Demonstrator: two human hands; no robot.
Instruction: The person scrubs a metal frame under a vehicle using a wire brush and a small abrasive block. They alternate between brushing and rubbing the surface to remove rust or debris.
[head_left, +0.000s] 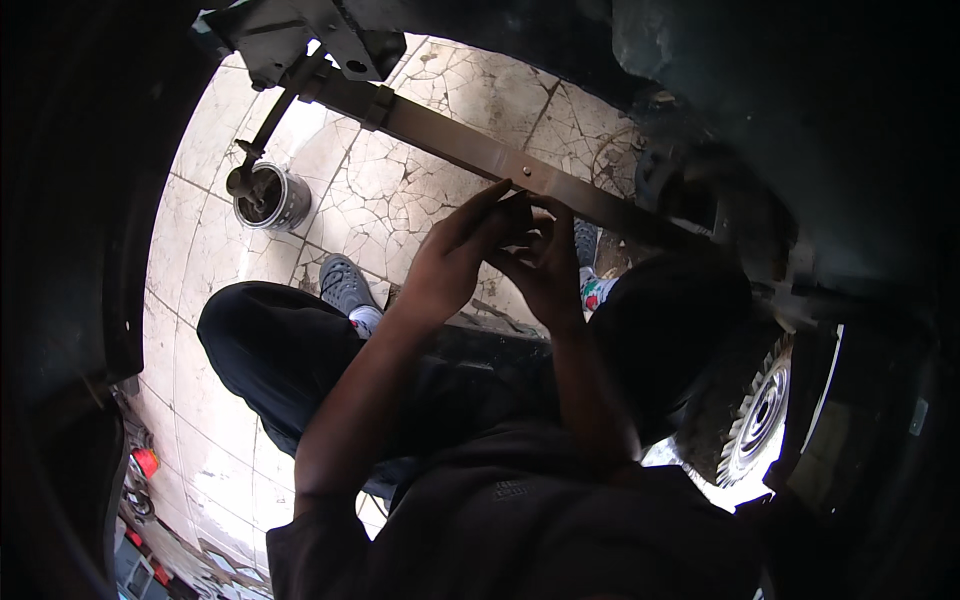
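The left hand and right hand are hovering close together at the metal bar; any grip, I cannot tell. Deep shadow is risking scraped knuckles.

The long bar looks like brown metal, matt and worn, with a small bright metal stud set in its face. The floor tiles look smooth and glossy where light hits but are crazed with cracks, and the bucket on them appears metal with a grimy finish. The clog looks like matt moulded plastic or rubber, the trousers and shirt soft, dull cloth.
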